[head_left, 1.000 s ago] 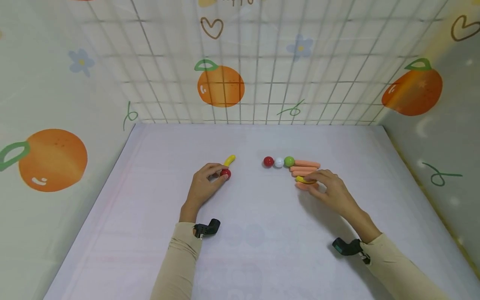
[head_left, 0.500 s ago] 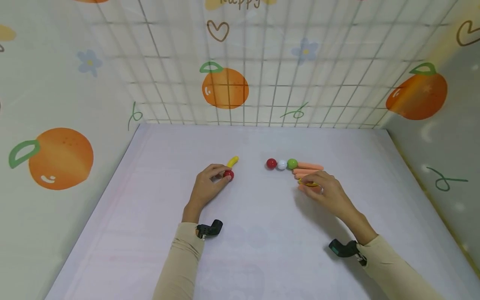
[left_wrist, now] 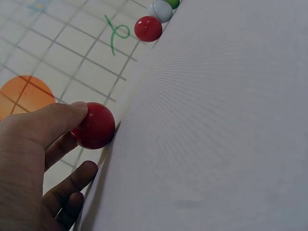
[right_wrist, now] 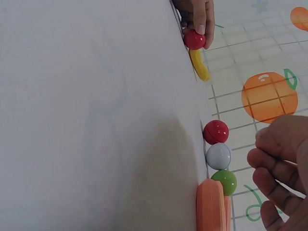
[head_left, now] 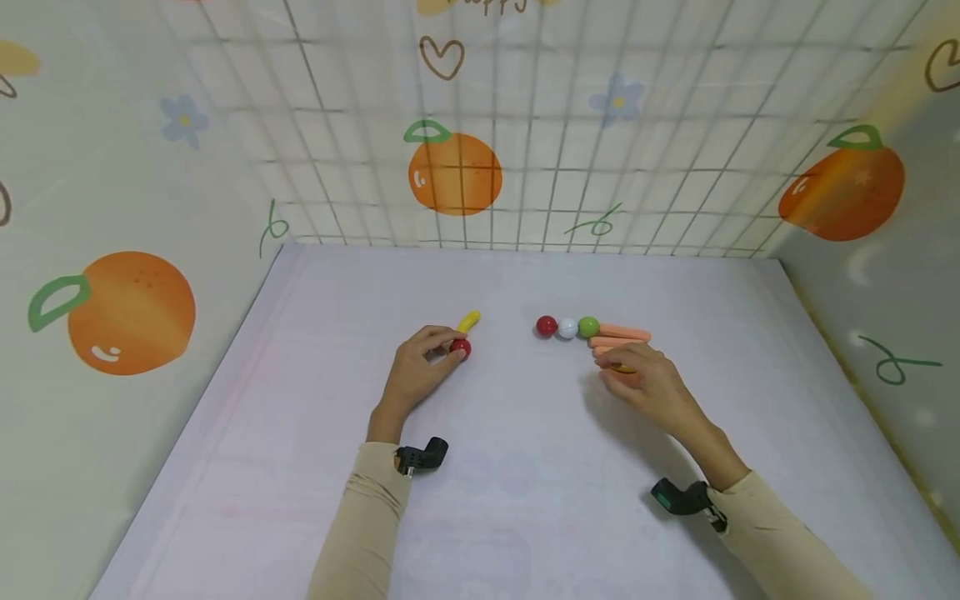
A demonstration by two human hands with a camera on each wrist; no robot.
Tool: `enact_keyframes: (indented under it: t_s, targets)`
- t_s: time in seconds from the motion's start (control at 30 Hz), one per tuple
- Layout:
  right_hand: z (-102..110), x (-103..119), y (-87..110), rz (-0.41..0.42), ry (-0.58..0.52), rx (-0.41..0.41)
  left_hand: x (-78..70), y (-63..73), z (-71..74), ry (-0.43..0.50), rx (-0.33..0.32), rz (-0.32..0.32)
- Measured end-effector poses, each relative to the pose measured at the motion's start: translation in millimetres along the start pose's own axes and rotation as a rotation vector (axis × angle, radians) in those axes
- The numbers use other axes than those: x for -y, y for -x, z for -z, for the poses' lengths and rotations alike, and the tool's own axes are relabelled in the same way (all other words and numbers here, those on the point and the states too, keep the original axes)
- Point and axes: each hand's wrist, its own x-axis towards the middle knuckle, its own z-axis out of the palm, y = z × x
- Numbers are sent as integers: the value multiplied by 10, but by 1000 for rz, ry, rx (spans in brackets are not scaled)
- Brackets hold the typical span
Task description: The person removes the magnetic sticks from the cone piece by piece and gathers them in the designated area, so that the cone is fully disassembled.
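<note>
My left hand (head_left: 422, 372) pinches a glossy red ball (head_left: 461, 348) between thumb and fingers, low over the table. Just behind that ball lies a yellow toy banana (head_left: 469, 321). My right hand (head_left: 647, 385) hovers over a stack of salmon-pink sticks (head_left: 625, 332), its fingers spread a little apart. In the right wrist view nothing shows between those fingers. Under them a second yellow piece (head_left: 622, 367) lies on the sticks, mostly hidden. A red ball (head_left: 547, 326), a white ball (head_left: 567, 327) and a green ball (head_left: 588, 327) form a row touching the top stick.
A white cloth covers the table (head_left: 510, 467). Behind it stands a wire grid draped with a sheet (head_left: 525, 150) printed with oranges, and similar printed walls (head_left: 112, 433) rise at both sides. Each wrist carries a small black camera (head_left: 423, 456).
My right hand's fingers have come off the yellow piece, and the hand has shifted slightly left above it. My left hand keeps its pinch on the red ball. The head view has shifted slightly.
</note>
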Motion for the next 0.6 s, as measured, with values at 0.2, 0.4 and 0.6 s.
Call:
enact_keyframes:
  t_s: [0.2,0.4,0.6]
  targets:
    - [-16,20,-14,-6,-12,3,4,-10,-10,-12,2,-1]
    - [-28,64,-36,-26,-33,21,1,-11,2,-20,8,12]
    - [-50,99,-48,-7,-45,16,0,-8,6,-29,4,9]
